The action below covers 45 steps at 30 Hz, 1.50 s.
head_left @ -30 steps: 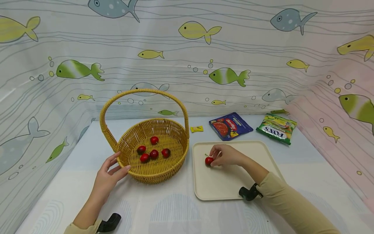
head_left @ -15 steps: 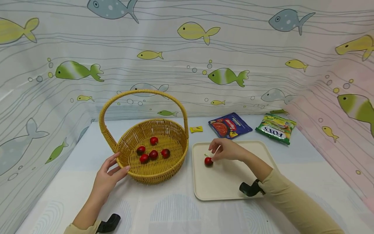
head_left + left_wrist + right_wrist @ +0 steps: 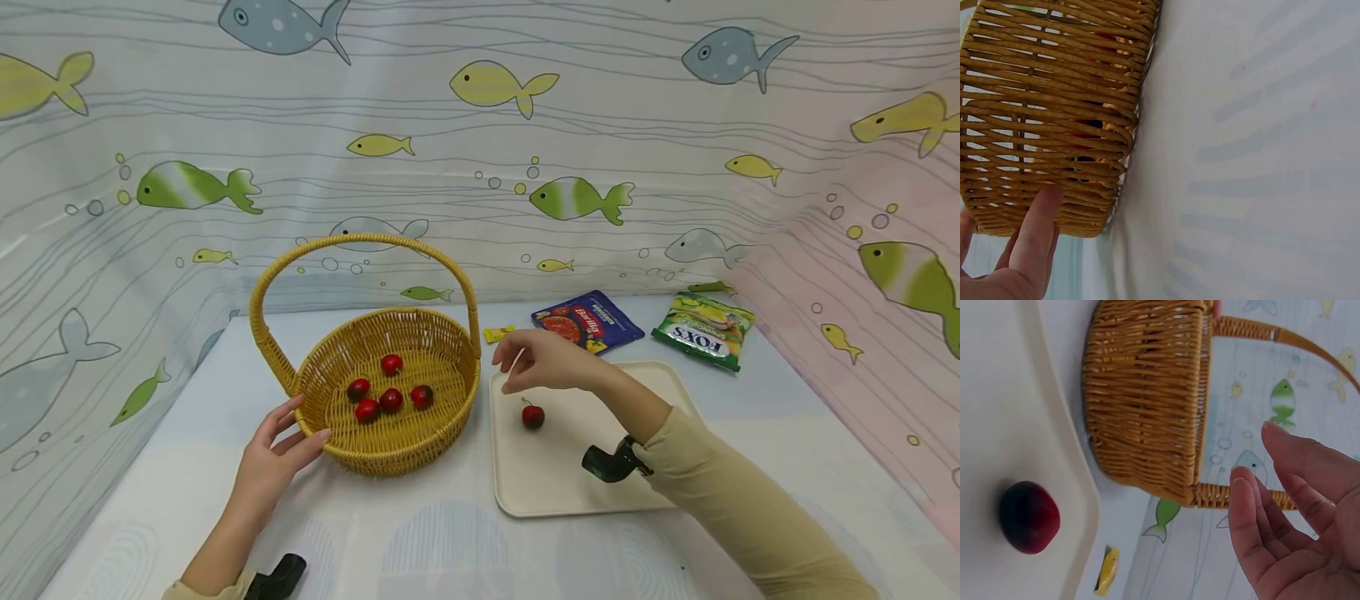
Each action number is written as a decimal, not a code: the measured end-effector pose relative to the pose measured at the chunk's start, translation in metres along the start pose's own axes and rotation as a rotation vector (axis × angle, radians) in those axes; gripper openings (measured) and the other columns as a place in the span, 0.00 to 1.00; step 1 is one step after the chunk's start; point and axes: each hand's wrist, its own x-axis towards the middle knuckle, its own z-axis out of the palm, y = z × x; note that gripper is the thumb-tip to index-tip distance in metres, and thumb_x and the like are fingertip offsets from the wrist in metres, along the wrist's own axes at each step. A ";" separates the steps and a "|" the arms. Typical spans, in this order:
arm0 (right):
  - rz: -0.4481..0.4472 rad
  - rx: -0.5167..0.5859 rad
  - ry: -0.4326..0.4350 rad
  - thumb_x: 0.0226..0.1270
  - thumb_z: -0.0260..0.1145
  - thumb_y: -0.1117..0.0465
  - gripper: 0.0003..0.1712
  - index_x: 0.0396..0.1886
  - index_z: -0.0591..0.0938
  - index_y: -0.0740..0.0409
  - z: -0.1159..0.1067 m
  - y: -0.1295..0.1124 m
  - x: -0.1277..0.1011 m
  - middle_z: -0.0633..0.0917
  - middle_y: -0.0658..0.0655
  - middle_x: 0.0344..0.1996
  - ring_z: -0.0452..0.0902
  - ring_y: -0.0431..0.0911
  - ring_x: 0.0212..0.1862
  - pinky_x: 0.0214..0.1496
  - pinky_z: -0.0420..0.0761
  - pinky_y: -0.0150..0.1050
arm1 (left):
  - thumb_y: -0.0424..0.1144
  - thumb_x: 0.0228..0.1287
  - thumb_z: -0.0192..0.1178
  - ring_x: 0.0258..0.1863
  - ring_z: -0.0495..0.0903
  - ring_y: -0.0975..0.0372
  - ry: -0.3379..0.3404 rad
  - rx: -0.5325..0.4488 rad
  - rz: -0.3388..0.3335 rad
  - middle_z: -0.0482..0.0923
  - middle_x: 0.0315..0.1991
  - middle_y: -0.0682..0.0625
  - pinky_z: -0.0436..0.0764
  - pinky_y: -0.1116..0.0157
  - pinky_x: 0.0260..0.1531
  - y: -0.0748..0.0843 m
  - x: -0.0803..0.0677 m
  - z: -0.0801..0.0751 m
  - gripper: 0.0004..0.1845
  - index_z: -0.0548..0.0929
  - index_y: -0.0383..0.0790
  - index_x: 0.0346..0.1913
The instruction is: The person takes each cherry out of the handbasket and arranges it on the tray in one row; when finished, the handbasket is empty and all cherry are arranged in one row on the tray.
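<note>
My left hand [image 3: 267, 463] rests against the left side of a wicker basket [image 3: 405, 461], its fingers near the handle's base. In the left wrist view the thumb [image 3: 1036, 234] lies straight along the weave. Several red cherries [image 3: 391, 401] lie on the basket's floor. My right hand [image 3: 551, 360] hovers above the far left part of a cream tray [image 3: 581, 487]. It holds nothing; the right wrist view shows a gap between thumb and fingertips. One cherry [image 3: 532, 416] with a stem lies on the tray, just below and apart from that hand.
Behind the tray lie a small yellow packet [image 3: 497, 333], partly hidden by the right hand, a blue Barilla pouch [image 3: 600, 321] and a green FOX'S bag [image 3: 703, 331]. The basket's tall handle [image 3: 360, 239] arches above it. A fish-print sheet covers the walls.
My right hand has let go of the cherry, which stays on the tray, and has risen away from it, up and to the left. The left hand keeps its place on the basket.
</note>
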 end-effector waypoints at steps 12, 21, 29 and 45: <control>-0.087 -0.030 -0.085 0.53 0.71 0.68 0.16 0.42 0.78 0.58 0.013 -0.030 0.032 0.79 0.57 0.36 0.78 0.43 0.36 0.39 0.79 0.34 | 0.46 0.63 0.60 0.63 0.59 0.43 -0.001 -0.019 0.016 0.48 0.68 0.34 0.76 0.75 0.38 0.000 0.000 0.000 0.42 0.49 0.43 0.73; -0.105 -0.015 -0.123 0.53 0.72 0.67 0.16 0.42 0.78 0.59 0.023 -0.040 0.058 0.80 0.58 0.35 0.76 0.44 0.36 0.40 0.77 0.33 | 0.46 0.64 0.60 0.63 0.60 0.44 -0.004 -0.009 0.017 0.48 0.67 0.35 0.76 0.75 0.39 -0.001 0.000 0.001 0.41 0.49 0.43 0.73; -0.069 0.002 -0.136 0.54 0.72 0.67 0.17 0.43 0.78 0.58 0.030 -0.044 0.080 0.80 0.59 0.37 0.77 0.45 0.37 0.40 0.77 0.33 | 0.46 0.63 0.60 0.62 0.61 0.48 0.000 -0.003 0.002 0.48 0.68 0.35 0.76 0.75 0.39 -0.003 0.001 0.000 0.41 0.49 0.45 0.73; -0.029 0.098 -0.158 0.57 0.69 0.66 0.16 0.46 0.77 0.59 0.049 -0.040 0.128 0.79 0.55 0.34 0.75 0.44 0.37 0.41 0.77 0.35 | 0.45 0.63 0.60 0.63 0.61 0.49 0.007 -0.008 -0.021 0.48 0.68 0.37 0.77 0.74 0.39 -0.005 0.004 0.001 0.41 0.49 0.48 0.73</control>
